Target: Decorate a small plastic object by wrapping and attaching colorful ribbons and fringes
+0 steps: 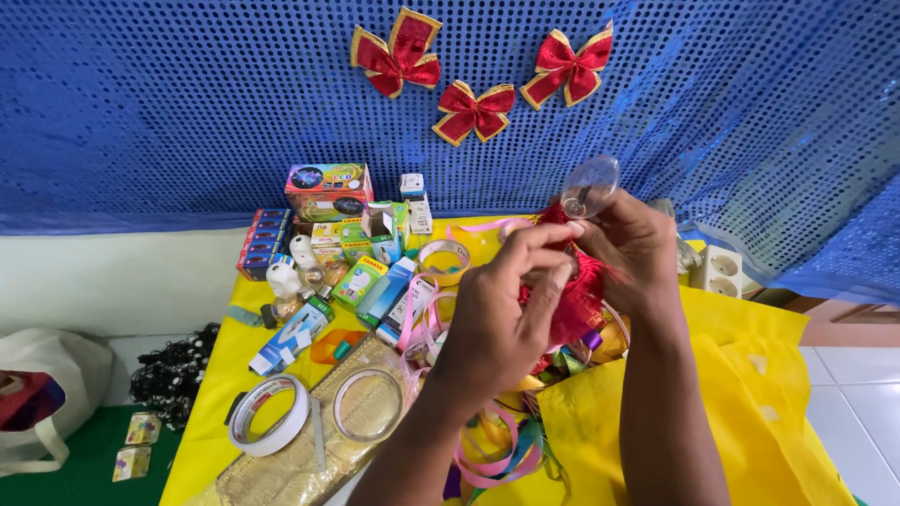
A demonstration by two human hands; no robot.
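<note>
My left hand (497,314) and my right hand (633,248) are raised together over the yellow-covered table (741,394). Between them they hold a clear glass light bulb (589,185) with a piece of red fringed fabric (577,290) wrapped around its base. The bulb's glass sticks up above my right fingers. My left fingertips pinch the fabric just under the bulb. Below the hands lie coloured ribbons (506,454) in a loose tangle.
Two tape rolls (270,414) and a woven mat (309,459) lie at the front left. Small bulb boxes (361,281) and loose bulbs crowd the table's far left. A white socket block (717,272) sits at right. Three red bows (473,111) hang on the blue sequin backdrop.
</note>
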